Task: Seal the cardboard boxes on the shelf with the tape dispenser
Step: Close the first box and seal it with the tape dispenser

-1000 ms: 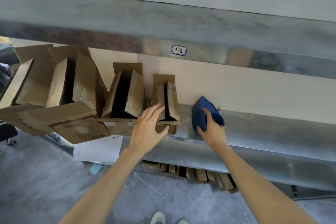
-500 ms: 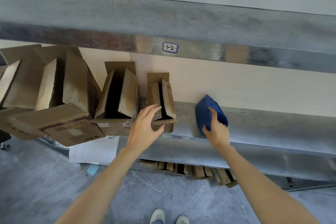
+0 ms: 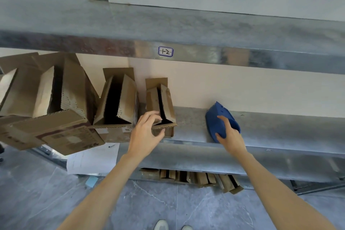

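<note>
Grey metal shelf (image 3: pixel 196 123), beige back wall (image 3: pixel 242 89), grey tiled floor (image 3: pixel 37 192). Your left hand (image 3: pixel 145 134) curls its fingers over the small open box (image 3: pixel 164 102), thumb at the front. Your right hand (image 3: pixel 230 135) grips the blue tape dispenser (image 3: pixel 214 117), which lies on the shelf well right of the box. Half a second ago the left fingers lay straighter.

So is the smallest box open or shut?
Open. The smallest box has its top flaps standing apart with a dark gap between them, and no tape across.
</note>
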`<state>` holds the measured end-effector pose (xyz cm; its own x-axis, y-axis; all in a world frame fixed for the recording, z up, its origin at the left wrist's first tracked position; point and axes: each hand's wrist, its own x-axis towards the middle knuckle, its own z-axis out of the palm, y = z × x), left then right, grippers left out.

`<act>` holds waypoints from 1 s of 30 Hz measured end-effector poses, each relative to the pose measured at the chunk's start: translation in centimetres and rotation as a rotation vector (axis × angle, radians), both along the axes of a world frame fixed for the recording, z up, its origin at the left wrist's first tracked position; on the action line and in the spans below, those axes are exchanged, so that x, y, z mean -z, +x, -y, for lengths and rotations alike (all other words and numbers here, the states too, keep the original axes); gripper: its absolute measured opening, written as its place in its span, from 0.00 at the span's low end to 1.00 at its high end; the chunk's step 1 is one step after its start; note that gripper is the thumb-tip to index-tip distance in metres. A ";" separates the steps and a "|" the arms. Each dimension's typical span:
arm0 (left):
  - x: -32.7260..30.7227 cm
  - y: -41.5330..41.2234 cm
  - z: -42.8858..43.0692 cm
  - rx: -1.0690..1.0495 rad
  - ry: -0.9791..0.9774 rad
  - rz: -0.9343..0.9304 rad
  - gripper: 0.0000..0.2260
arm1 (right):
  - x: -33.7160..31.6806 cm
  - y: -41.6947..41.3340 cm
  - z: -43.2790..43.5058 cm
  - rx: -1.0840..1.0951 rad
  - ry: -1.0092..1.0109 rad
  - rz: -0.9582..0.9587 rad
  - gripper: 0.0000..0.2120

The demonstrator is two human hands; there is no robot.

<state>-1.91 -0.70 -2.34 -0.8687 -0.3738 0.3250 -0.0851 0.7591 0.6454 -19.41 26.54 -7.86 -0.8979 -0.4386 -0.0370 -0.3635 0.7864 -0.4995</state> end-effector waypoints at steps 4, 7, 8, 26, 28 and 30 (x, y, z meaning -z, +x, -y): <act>0.0 0.0 -0.1 -0.019 -0.005 0.003 0.08 | -0.4 -0.2 -0.2 -0.025 -0.010 0.006 0.31; 0.1 -0.3 0.0 -0.016 0.049 0.009 0.07 | -1.3 -0.2 0.2 0.065 -0.064 -0.115 0.32; 0.1 -0.4 0.1 -0.009 0.066 0.010 0.07 | -1.8 -0.3 0.5 0.075 -0.070 -0.156 0.32; 0.0 0.2 2.3 0.230 0.143 0.087 0.10 | -7.1 1.5 9.2 -0.556 -0.012 -0.243 0.30; -0.1 0.4 2.7 0.201 0.129 0.071 0.09 | -6.8 1.6 9.2 -0.570 0.008 -0.243 0.31; -0.3 0.5 2.8 0.163 0.121 0.046 0.09 | -6.5 1.7 9.1 -0.569 0.023 -0.251 0.31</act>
<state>-1.40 -3.50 -2.07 -0.9339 -0.2609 0.2446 0.0007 0.6826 0.7308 -17.71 17.45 -1.33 -0.5059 -0.8528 0.1296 -0.8332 0.4442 -0.3292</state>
